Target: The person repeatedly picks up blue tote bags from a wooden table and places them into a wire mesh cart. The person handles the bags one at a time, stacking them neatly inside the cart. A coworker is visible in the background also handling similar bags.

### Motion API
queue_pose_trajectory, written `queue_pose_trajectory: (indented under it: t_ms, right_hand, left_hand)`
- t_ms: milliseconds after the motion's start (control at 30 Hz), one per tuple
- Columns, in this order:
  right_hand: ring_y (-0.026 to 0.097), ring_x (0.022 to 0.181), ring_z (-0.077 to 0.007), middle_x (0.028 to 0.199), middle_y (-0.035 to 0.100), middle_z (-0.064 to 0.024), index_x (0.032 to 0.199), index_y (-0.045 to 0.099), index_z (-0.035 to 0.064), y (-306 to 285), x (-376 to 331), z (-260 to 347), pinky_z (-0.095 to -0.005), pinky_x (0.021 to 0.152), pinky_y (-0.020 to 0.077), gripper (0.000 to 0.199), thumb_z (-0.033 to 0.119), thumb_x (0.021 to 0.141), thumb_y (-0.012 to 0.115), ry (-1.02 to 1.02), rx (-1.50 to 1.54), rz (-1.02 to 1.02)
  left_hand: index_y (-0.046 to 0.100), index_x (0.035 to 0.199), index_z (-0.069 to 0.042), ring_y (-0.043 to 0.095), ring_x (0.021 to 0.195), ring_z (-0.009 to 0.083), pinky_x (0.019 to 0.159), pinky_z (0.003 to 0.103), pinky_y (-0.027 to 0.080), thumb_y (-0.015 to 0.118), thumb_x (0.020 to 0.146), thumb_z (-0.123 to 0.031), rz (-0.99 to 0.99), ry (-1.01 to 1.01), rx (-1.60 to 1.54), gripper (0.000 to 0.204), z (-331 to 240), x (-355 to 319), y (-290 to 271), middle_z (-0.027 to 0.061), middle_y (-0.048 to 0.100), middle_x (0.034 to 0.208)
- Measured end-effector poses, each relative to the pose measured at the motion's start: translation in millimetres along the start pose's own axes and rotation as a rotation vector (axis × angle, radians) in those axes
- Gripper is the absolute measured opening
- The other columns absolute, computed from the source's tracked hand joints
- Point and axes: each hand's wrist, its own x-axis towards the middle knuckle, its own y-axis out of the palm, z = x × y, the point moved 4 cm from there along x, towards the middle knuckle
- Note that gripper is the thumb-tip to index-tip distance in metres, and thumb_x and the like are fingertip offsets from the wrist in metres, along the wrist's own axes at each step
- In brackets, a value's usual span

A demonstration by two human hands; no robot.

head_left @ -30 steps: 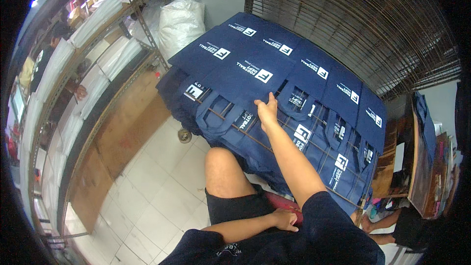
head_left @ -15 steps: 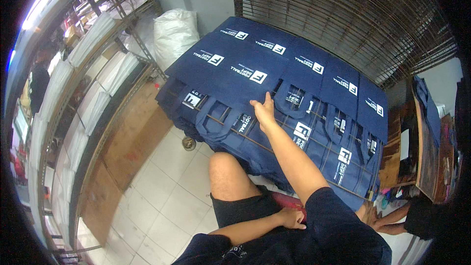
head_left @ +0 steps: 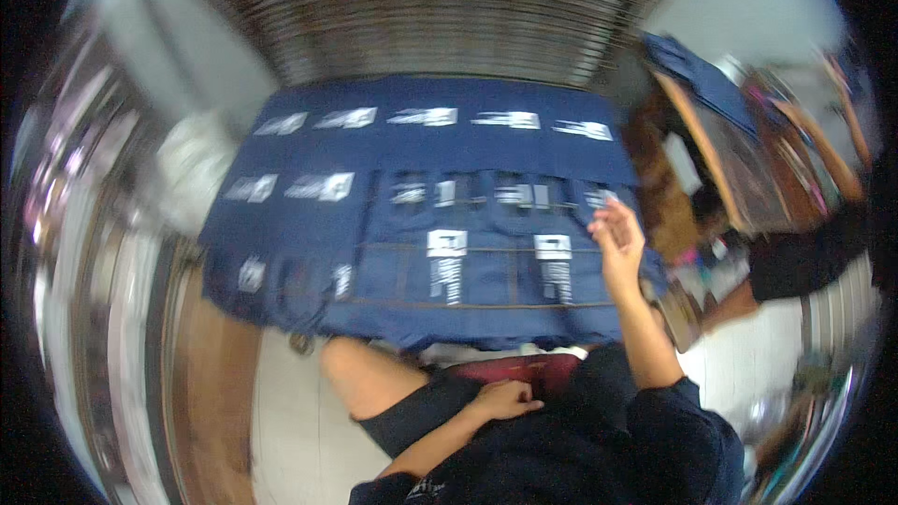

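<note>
Navy cloth panels (head_left: 477, 145) with white prints lie in rows on a wire rack (head_left: 421, 302). On the near part, navy tote bags (head_left: 496, 271) with looped handles lie among thin rods. My right hand (head_left: 619, 241) is raised over the right end of the bags, its fingers loosely bent and apart, with nothing in them. In my lap rests my left hand (head_left: 505, 399), fingers lying loosely and thumb apart, holding nothing I can see. The picture is smeared by motion, so whether the right fingertips touch cloth cannot be told.
Raised wire racks (head_left: 430, 19) stand behind the cloth. Shelves (head_left: 103, 290) line the left side, near a white sack (head_left: 195, 164). To the right, a wooden table (head_left: 706, 140) carries folded navy cloth (head_left: 697, 79), and another person's arm (head_left: 823, 145) reaches there. A red seat (head_left: 519, 369) is beneath me.
My view has swung to the right. My right hand has moved from the middle of the bags to their right end. My left hand stays in my lap.
</note>
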Motion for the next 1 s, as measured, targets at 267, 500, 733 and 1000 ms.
queue_pose_trajectory:
  t_ms: [267,500,733,1000]
  right_hand:
    - [0.040,0.124,-0.0363,0.135,0.033,-0.0278,0.142,0.012,0.0038,-317,115,35,-0.0445,0.102,0.0361,0.088,0.049,0.083,0.059,-0.042,0.585,-0.703]
    - [0.017,0.134,-0.0457,0.148,0.004,-0.0256,0.143,-0.015,0.0130,-339,159,37,-0.0599,0.107,0.0183,0.116,0.077,0.071,0.049,-0.088,1.163,-0.690]
    - [0.052,0.096,-0.0287,0.104,0.052,-0.0118,0.102,0.051,0.0067,-388,153,-43,-0.0505,0.081,0.0474,0.023,0.008,0.080,0.054,0.083,0.801,-0.989]
    - [0.049,0.109,-0.0259,0.124,0.050,-0.0111,0.140,0.026,0.0061,-352,103,74,-0.0410,0.082,0.0431,0.073,0.016,0.076,0.061,0.177,0.069,-0.578]
  left_hand:
    - [0.064,0.079,-0.011,0.050,0.047,0.0185,0.051,0.036,0.040,0.067,0.078,-0.045,-0.369,-0.025,-0.031,0.034,6,7,-14,0.0022,0.047,0.050]
    - [0.064,0.079,-0.007,0.042,0.049,0.0066,0.047,0.026,0.036,0.070,0.079,-0.036,-0.403,-0.119,-0.057,0.029,9,10,-9,-0.0016,0.049,0.052]
    - [0.065,0.082,-0.012,0.053,0.049,0.0189,0.049,0.037,0.040,0.065,0.079,-0.047,-0.377,-0.088,0.043,0.036,20,22,0,0.0038,0.050,0.051]
    - [0.065,0.085,-0.012,0.063,0.073,0.0320,0.066,0.046,0.049,0.057,0.079,-0.057,-0.292,-0.086,0.077,0.046,23,16,7,0.0115,0.065,0.073]
